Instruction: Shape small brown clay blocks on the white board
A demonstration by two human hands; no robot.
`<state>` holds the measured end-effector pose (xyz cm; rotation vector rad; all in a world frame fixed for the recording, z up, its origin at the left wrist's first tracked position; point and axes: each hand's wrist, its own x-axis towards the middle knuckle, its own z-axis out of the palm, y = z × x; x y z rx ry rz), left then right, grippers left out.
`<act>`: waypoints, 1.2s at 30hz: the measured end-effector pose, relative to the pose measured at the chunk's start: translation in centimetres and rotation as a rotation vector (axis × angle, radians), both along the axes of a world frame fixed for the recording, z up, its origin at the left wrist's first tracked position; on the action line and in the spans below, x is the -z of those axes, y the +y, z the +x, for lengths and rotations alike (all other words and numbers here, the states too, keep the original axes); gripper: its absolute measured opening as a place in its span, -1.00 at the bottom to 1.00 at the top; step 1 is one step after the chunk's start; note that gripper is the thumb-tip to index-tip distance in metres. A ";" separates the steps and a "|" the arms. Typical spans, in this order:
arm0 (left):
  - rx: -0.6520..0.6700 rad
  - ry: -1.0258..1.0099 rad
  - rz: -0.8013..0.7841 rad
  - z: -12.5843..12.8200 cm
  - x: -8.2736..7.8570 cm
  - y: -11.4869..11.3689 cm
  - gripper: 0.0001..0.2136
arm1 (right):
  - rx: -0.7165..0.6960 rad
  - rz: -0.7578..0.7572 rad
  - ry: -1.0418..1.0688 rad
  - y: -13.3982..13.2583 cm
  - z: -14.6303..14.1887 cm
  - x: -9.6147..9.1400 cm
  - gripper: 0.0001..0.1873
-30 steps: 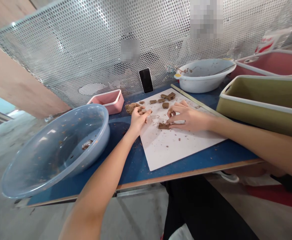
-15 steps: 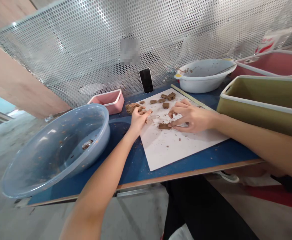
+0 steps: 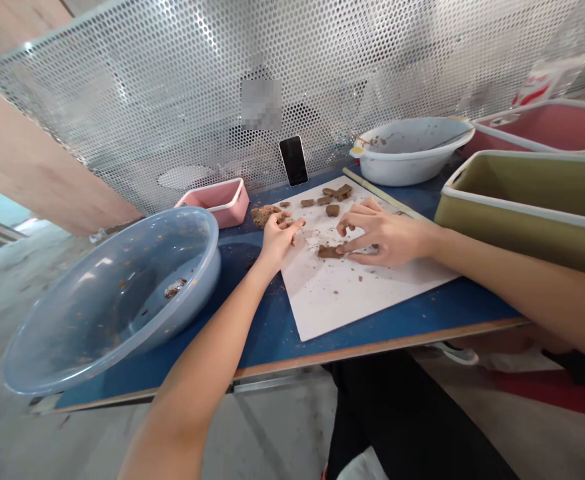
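brown piece [image 3: 328, 252]: flat, lies on the white board [image 3: 352, 293], near its middle, crumbs around it.
right hand [image 3: 382, 235]: fingers bent, thumb and forefinger tips touch the piece's right end. Can't tell whether they pinch it or only press on it. Rest of the piece is uncovered.
left hand [image 3: 277, 237]: on the board's left edge, fingers loosely bent and apart, thumb pointing right. Nothing clamped. Palm faces down, so whatever is under it is hidden.
brown lump [image 3: 263, 215]: rough, on the blue table [image 3: 252, 333] just beyond the left fingertips. Touching or not: unclear.
shaped pieces [image 3: 331, 195]: small cluster at the board's far edge, one more [image 3: 331, 211] just nearer. Outlines too small to read.
rod [image 3: 387, 198]: thin and pale, along the board's right side, partly behind the right hand.
phone [image 3: 293, 161]: upright against the perforated metal screen [image 3: 172, 100], display dark.
pink tub [image 3: 217, 198]: left of the lump, contents out of sight.
blue basin [image 3: 122, 293]: large, tilted, overhangs the table's left end, a brown scrap [image 3: 174, 289] inside.
white basin [image 3: 412, 150]: far right, brown smears inside.
olive bin [image 3: 522, 193]: right, cut off by the frame.
red bin [image 3: 547, 127]: behind it, also cut off.
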<state>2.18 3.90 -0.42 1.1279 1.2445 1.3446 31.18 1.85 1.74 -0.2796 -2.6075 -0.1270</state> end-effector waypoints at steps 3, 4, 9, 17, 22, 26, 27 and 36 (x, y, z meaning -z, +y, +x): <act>-0.002 0.015 0.001 0.0 0.0 0.0 -0.63 | 0.009 0.004 -0.005 0.2 0.0 0.3 -0.69; -0.002 0.020 0.001 0.0 0.0 0.0 -0.65 | 0.020 0.008 0.002 0.3 0.0 0.3 -0.70; -0.006 0.023 -0.001 0.0 0.0 0.1 -0.64 | 0.077 -0.014 0.014 0.8 0.2 0.6 -0.76; 0.001 0.020 -0.007 -0.1 0.1 0.2 -0.59 | 0.072 -0.054 0.028 0.7 0.1 0.8 -0.70; 0.001 0.022 -0.007 -0.2 0.2 0.2 -0.58 | 0.124 -0.098 0.053 0.7 0.0 1.0 -0.71; 0.010 0.019 -0.002 -0.3 0.2 0.2 -0.60 | 0.166 -0.053 0.045 0.6 -0.3 1.0 -0.65; 0.020 0.017 0.004 -0.3 0.1 0.1 -0.62 | 0.173 -0.052 0.046 0.6 -0.4 1.0 -0.63; 0.168 0.032 0.048 0.4 -1.2 -1.0 -0.78 | 0.268 -0.089 0.064 0.6 -0.7 1.2 -0.60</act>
